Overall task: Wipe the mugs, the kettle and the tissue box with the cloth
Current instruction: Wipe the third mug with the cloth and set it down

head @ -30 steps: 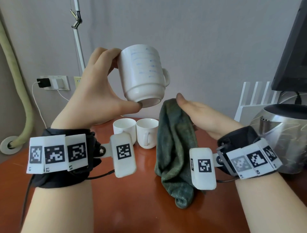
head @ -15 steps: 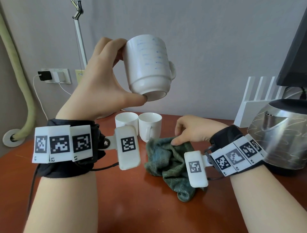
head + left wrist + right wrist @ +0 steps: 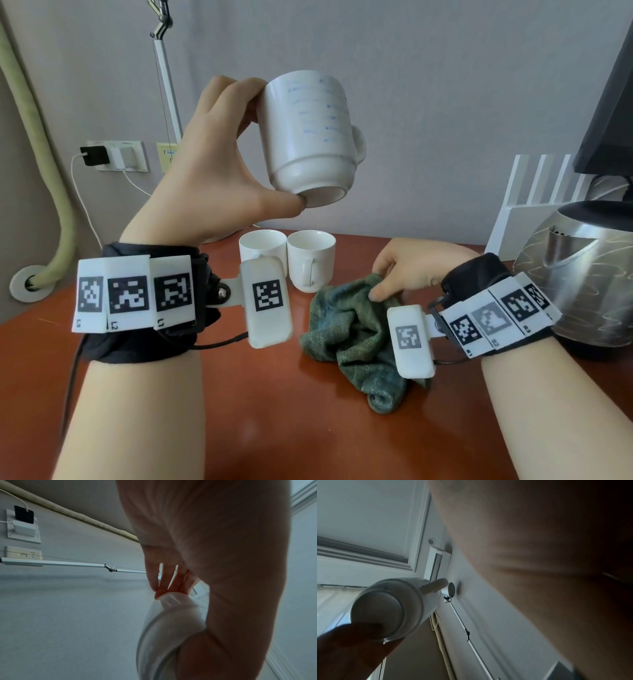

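My left hand (image 3: 219, 164) is raised well above the surface (image 3: 239, 411), forearm angled up, wrist band facing me. Its fingers (image 3: 226, 92) curl over the rim end of a white mug (image 3: 308, 137) and my thumb presses under the base, so the mug is clamped lengthwise and tipped, base toward me and down, handle pointing right. Faint blue markings run down its side. The left wrist view shows fingertips (image 3: 159, 588) hooked at the mug's edge (image 3: 164, 628); the right wrist view looks up at the mug's round base (image 3: 388, 609) with my thumb across it.

My right hand (image 3: 411, 270) is low, palm down, wrist bent, resting on the crumpled green cloth (image 3: 352, 339). Its fingers (image 3: 380, 291) are bent onto the top folds, thumb and forefinger seeming to pinch a ridge of fabric; the grip itself is partly hidden. The cloth lies bunched on the surface, one end trailing toward me.

Two more white mugs (image 3: 287, 257) stand upright side by side behind the cloth, touching or nearly so. The steel kettle (image 3: 582, 274) sits at far right, just beside my right wrist. Tissue box: I cannot make it out.
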{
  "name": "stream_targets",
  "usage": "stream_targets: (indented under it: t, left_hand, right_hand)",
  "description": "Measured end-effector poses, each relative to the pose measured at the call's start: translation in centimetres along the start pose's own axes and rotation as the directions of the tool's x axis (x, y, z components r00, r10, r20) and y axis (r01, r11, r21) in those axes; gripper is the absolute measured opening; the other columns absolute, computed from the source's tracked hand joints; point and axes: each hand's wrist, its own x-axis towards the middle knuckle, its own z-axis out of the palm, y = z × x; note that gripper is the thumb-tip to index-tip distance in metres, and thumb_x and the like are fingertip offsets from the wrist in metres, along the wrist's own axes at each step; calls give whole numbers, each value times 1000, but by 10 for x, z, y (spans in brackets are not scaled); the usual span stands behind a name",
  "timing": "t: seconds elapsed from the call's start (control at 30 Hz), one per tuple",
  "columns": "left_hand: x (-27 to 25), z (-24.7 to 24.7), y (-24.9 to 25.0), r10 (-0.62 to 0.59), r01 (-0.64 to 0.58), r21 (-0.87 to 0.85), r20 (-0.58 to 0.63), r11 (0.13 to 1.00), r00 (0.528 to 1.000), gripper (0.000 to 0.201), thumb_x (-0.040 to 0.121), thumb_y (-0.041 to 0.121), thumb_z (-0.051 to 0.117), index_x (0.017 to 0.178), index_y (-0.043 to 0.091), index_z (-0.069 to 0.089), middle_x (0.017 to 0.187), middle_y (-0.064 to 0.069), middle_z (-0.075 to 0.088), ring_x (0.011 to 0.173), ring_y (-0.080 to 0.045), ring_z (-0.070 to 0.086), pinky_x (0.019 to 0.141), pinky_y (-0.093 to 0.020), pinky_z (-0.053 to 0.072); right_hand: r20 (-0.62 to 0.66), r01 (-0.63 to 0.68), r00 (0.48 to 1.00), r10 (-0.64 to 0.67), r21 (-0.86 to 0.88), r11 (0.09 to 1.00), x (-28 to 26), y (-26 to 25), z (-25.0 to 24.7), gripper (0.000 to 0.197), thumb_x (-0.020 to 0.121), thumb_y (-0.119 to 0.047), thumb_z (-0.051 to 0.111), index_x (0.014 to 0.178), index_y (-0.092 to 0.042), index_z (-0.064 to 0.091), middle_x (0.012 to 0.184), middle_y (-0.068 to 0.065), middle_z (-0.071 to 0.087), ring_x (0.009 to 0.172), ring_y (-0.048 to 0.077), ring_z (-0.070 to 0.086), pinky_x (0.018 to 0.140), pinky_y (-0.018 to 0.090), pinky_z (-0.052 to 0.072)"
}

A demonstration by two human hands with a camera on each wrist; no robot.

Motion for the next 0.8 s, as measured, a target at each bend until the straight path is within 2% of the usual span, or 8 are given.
stream_targets:
  t: [0.13, 0.27, 0.3, 0.4, 0.47, 0.53, 0.67, 0.8]
  left_hand:
    - [0, 1, -1, 8, -8, -2, -5, 1000, 1000, 92, 50, 40, 76, 133, 10, 49, 108, 17, 40, 112, -11, 50, 104, -18, 40]
    - [0, 1, -2, 11, -11, 1, -12, 1000, 1000, 91, 50, 40, 75, 133, 11, 49, 108, 17, 40, 111, -11, 50, 103, -17, 40]
    - [0, 1, -2, 13, -13, -1, -16, 1000, 1000, 91, 50, 40, 75, 133, 10, 49, 108, 17, 40, 111, -11, 50, 103, -16, 40]
    - [1, 0, -2, 8, -8, 0, -19, 1000, 1000, 92, 50, 41, 75, 133, 11, 49, 109, 18, 40, 112, -10, 50, 104, -15, 39]
    - [0, 1, -1, 5, -5, 0, -11, 1000, 1000, 93, 50, 42, 74, 133, 11, 49, 109, 17, 40, 112, -10, 50, 104, -15, 38]
    - [0, 3, -1, 4, -4, -4, -4, 1000, 1000, 93, 49, 43, 74, 133, 10, 49, 110, 14, 41, 113, -12, 50, 105, -16, 39]
    - [0, 3, -3, -14, 14, 1, 2, 1000, 1000, 94, 49, 43, 74, 133, 11, 49, 114, 5, 43, 112, -10, 50, 104, -15, 38]
    - [-1, 2, -4, -37, 37, 3, -4, 999, 999, 93, 49, 40, 76, 133, 12, 49, 116, 4, 43, 114, -10, 51, 104, -14, 37]
  right_hand:
    - [-116, 138, 987, -107, 308, 941, -2, 0, -6, 13, 95, -10, 58, 97, -9, 70, 96, 11, 71, 81, 23, 67, 75, 32, 56]
    - [-203, 270, 962, -184, 817, 510, -12, -6, -11, 14, 92, -5, 53, 98, -9, 66, 92, 11, 67, 80, 22, 65, 76, 34, 54]
    - [-224, 268, 963, -148, 834, 482, -12, -7, -11, 11, 89, -11, 58, 95, -6, 66, 88, 12, 68, 76, 22, 65, 73, 34, 55]
    - [-343, 223, 939, 27, 666, 711, -4, -7, -11, 23, 84, -20, 71, 83, 2, 66, 75, 17, 63, 66, 24, 59, 67, 35, 49]
    - [-337, 202, 940, 47, 663, 721, -5, -14, -10, 21, 82, -17, 72, 77, 3, 67, 69, 15, 64, 64, 24, 59, 67, 33, 48]
    - [-350, 286, 937, 12, 785, 549, -10, -20, -11, 18, 84, -13, 70, 68, -4, 67, 63, 10, 64, 60, 23, 60, 64, 29, 51]
    - [-519, 530, 836, -177, 848, 13, -24, -27, -14, 17, 79, -21, 64, 73, -6, 68, 72, 11, 67, 64, 21, 64, 66, 31, 55]
    - [-688, 699, 704, -177, 716, -1, -26, -30, -18, 10, 77, -11, 66, 80, -15, 75, 85, 5, 71, 77, 14, 67, 68, 26, 55]
